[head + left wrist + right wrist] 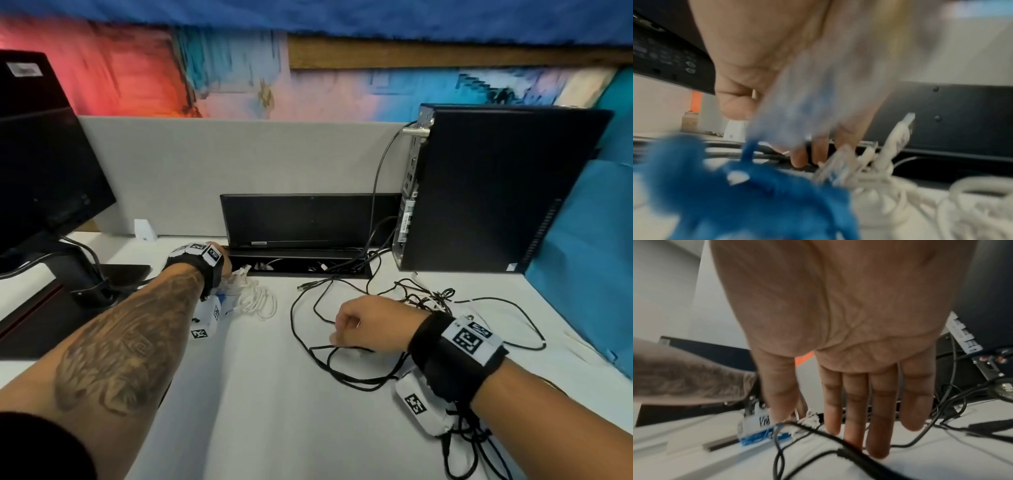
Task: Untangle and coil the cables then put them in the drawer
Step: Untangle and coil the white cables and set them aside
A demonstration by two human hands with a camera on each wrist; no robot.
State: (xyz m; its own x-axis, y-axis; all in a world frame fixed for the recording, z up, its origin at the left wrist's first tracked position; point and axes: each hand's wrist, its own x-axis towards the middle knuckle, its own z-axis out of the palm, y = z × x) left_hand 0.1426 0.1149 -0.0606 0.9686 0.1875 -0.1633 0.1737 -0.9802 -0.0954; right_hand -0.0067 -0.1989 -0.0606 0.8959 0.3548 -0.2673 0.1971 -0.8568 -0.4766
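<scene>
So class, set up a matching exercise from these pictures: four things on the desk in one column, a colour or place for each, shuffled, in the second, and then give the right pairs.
Things:
1. coiled cable by the left hand
2. tangled cables under the right hand
3. computer tower
4. monitor

Colour or place:
A. stands at the desk's right side
B. white
C. stands at the desk's left edge
D. black, spread loose on the white desk

Pairs: 1-B, 2-D, 3-A, 4-C

left hand (pixel 224 262) reaches forward; right hand (pixel 849 353) hovers, fingers straight.
</scene>
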